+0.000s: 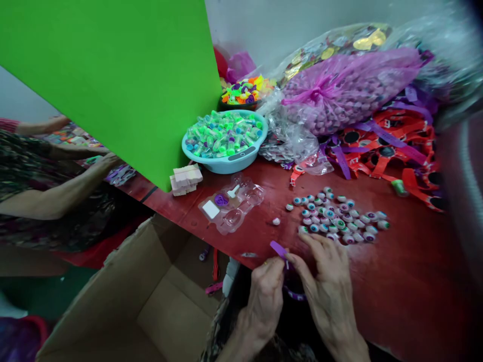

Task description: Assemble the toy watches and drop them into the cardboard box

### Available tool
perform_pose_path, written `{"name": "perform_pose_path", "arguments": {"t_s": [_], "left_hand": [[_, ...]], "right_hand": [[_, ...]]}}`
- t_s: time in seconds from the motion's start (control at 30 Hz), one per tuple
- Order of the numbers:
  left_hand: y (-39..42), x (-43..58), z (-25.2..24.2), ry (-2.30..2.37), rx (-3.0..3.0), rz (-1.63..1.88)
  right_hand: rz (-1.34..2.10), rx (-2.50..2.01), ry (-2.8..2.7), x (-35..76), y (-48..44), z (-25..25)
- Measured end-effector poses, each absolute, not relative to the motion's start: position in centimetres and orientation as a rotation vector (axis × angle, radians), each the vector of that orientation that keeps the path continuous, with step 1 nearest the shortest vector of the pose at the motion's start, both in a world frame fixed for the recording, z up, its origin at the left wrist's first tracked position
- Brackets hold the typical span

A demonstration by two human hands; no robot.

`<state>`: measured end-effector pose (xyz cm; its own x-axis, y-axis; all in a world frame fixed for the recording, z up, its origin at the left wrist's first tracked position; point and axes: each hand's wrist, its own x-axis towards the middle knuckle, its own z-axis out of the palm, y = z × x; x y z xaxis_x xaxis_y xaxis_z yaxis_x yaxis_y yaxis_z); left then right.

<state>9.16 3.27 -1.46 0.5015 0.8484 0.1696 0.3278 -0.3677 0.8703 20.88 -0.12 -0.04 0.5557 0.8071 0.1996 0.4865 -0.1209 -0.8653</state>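
- The strap (278, 249), purple, is between the two hands at the near edge of the desk (407, 286); a curved, patterned purple part (296, 295) shows below it, mostly hidden.
- The left hand (264, 296) has a narrow grip, fingertips pinched on the strap. If that pinch slackened, the strap could drop past the edge, since little desk lies under it.
- The right hand (330, 271) has its thumb at the strap and its fingers spread; whether its grip closes on anything I cannot tell. If only one hand holds, a tug could twist the strap loose.
- The eyeballs (332, 215) lie loose just beyond the right fingertips. Being round, they could roll if a knuckle brushed them; the stray one (276, 221) sits apart, nearer the strap.
- The tray (241, 201), clear plastic, lies near the desk's left edge with small parts in it. A bump from the left hand could tip it into the open box (101, 296) below.
- The basin (232, 165) is heaped with vials (222, 133); a knock could spill some.
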Motion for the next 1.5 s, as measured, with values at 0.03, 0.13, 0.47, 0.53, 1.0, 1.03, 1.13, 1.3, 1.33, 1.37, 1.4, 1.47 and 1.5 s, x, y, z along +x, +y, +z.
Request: {"name": "perform_pose_path", "arguments": {"t_s": [0.03, 0.13, 0.47, 0.53, 1.0, 1.03, 1.13, 1.3, 1.33, 1.37, 1.4, 1.47, 1.5], "left_hand": [[3.3, 9.2, -1.3, 0.96, 1.932, 0.791], [3.5, 8.9, -0.8, 0.941, 1.971, 0.792], [1.8, 9.8, 0.5, 1.05, 1.629, 0.865], [1.3, 10.4, 1.0, 0.912, 1.365, 0.811], [1.7, 12.4, 2.4, 0.747, 0.746, 0.639], [1.7, 12.5, 2.5, 0.759, 0.73, 0.638], [1.7, 12.8, 2.6, 0.798, 0.698, 0.633], [1.5, 13.0, 2.1, 0.824, 0.706, 0.641], [1.5, 13.1, 2.0, 0.822, 0.701, 0.644], [1.5, 13.1, 2.0, 0.817, 0.692, 0.643], [1.5, 13.1, 1.9, 0.809, 0.681, 0.639], [1.5, 13.2, 1.9, 0.802, 0.659, 0.635], [1.5, 13.2, 1.9, 0.806, 0.658, 0.637]], "right_hand": [[0.438, -1.724, -1.12, 21.1, 0.0, -0.1], [0.862, -1.475, -1.192, 21.7, 0.5, 0.0], [1.248, -0.454, 0.242, 24.2, 0.7, 3.5], [1.217, -0.368, 0.327, 24.5, 0.7, 4.4], [1.213, -0.238, 0.414, 24.5, 0.6, 4.2], [1.207, -0.242, 0.401, 24.5, 0.5, 4.2], [1.184, -0.246, 0.352, 24.5, 0.3, 4.3], [1.193, -0.236, 0.309, 24.5, -0.1, 4.3], [1.194, -0.237, 0.305, 24.6, 0.0, 4.3], [1.196, -0.238, 0.296, 24.6, 0.0, 4.3], [1.198, -0.24, 0.287, 24.6, 0.1, 4.3], [1.199, -0.254, 0.27, 24.7, 0.2, 4.3], [1.199, -0.267, 0.263, 24.7, 0.2, 4.3]]}}
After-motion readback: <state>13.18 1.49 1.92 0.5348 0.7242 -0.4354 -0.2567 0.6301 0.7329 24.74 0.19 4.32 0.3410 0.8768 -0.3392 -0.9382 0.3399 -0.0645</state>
